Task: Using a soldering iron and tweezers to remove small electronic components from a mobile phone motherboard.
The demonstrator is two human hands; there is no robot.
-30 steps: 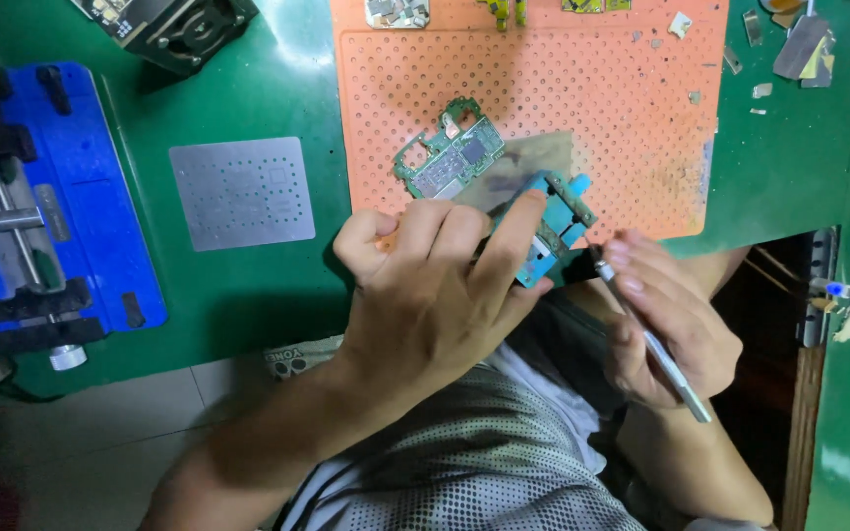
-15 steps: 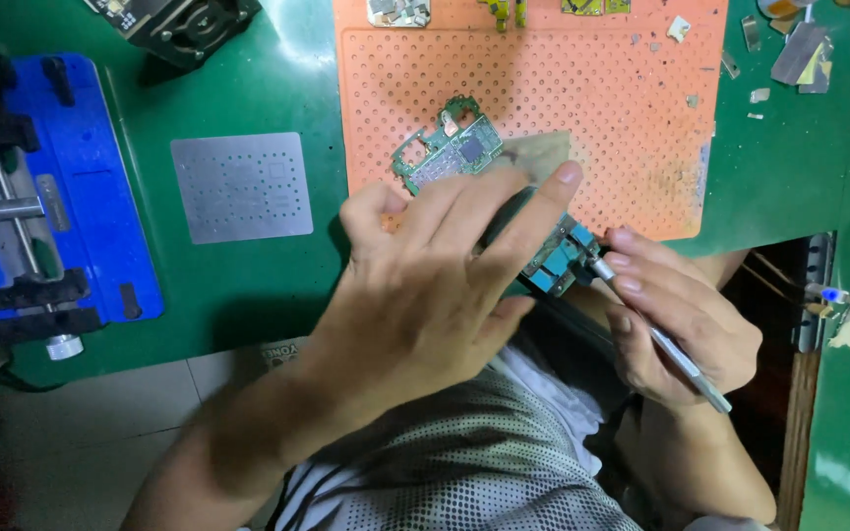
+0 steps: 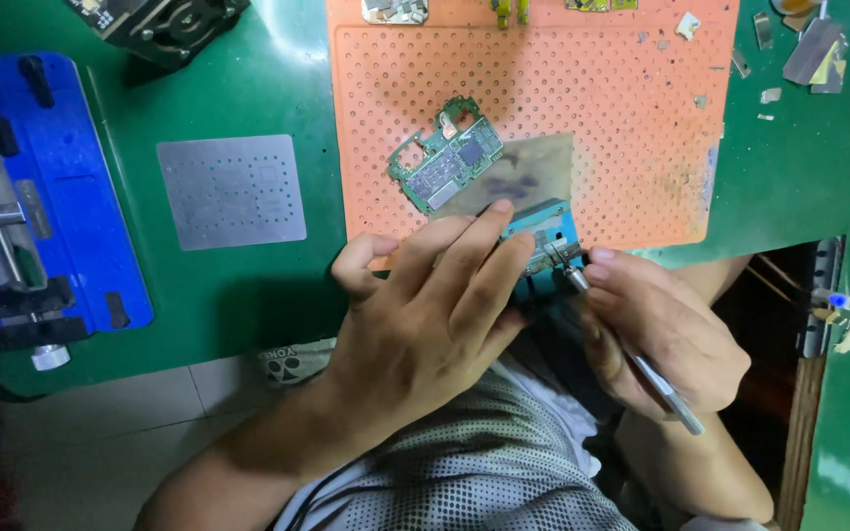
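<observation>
Orange perforated mat on green bench — green circuit board, blue fixture.

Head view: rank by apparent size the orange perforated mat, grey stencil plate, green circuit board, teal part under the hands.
1. orange perforated mat, by far the largest.
2. grey stencil plate.
3. green circuit board.
4. teal part, though the left hand covers some of it, so its place below the board is unsure.

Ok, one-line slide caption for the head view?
Left hand steadies a small blue phone part while right hand applies a metal tool, beside a green circuit board.
</observation>
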